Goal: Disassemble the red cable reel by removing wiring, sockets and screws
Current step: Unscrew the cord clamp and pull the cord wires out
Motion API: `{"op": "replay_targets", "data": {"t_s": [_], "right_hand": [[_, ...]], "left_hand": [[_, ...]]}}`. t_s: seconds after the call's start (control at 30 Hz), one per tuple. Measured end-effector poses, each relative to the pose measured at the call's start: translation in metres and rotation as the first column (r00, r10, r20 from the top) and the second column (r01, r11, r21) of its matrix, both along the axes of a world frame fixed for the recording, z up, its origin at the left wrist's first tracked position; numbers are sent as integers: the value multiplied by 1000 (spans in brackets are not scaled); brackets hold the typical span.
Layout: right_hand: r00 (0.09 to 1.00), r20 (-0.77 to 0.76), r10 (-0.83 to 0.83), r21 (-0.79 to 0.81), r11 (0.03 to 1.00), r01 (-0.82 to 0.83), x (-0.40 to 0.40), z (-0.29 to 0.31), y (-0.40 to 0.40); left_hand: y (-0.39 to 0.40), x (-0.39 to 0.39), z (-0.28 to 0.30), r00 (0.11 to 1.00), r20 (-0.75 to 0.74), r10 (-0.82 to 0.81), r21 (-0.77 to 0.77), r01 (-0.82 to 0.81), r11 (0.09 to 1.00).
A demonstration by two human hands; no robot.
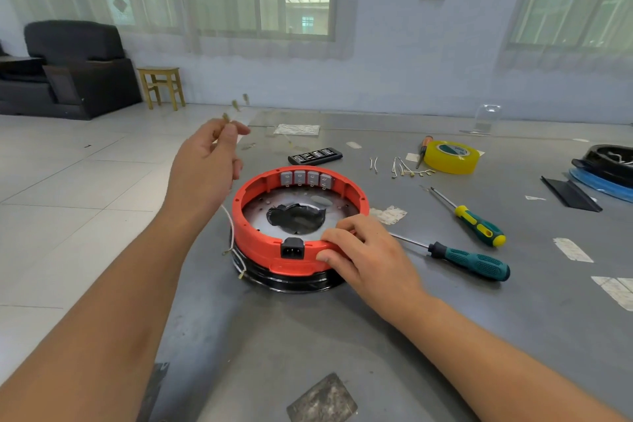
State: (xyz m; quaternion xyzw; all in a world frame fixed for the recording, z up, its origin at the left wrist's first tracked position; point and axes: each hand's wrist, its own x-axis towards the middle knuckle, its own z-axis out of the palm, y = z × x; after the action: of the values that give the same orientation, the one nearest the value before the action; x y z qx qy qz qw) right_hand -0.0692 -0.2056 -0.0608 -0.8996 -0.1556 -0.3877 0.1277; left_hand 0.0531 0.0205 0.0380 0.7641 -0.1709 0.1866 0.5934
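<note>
Head view. Red cable reel (298, 233) sits open-side up on the grey table (445, 336), near its left edge. Right hand (363, 250) curls over the near rim, probably to steady the shell. Left hand (205, 164) is raised, fingers pinching a wire bundle (236, 106) with blurred terminals, apparently pulled free. Inside the shell: four grey sockets (306, 179) on the far wall; black inlet plug (292, 248) at the front. Loose wires (407, 169) lie well apart, beside the yellow tape (452, 157).
</note>
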Motion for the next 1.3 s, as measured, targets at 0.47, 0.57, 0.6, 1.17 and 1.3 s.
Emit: {"op": "replay_targets", "data": {"t_s": [0.47, 0.57, 0.6, 1.17, 1.3], "right_hand": [[977, -183, 113, 92, 991, -98, 11, 0, 3], [994, -88, -70, 173, 981, 85, 6, 5, -32], [970, -73, -230, 114, 965, 238, 4, 8, -48], [615, -300, -730, -288, 683, 671, 7, 7, -87], [877, 82, -473, 56, 881, 470, -2, 20, -60]], "left_hand": [[-61, -5, -11, 879, -363, -308, 159, 384, 909], [-63, -5, -18, 850, -435, -296, 87, 367, 926], [-64, -6, -18, 833, -462, -305, 38, 362, 931], [-92, -5, -11, 571, -528, -629, -725, 84, 684], [-94, 3, -16, 651, -480, -588, -827, -110, 552]]}}
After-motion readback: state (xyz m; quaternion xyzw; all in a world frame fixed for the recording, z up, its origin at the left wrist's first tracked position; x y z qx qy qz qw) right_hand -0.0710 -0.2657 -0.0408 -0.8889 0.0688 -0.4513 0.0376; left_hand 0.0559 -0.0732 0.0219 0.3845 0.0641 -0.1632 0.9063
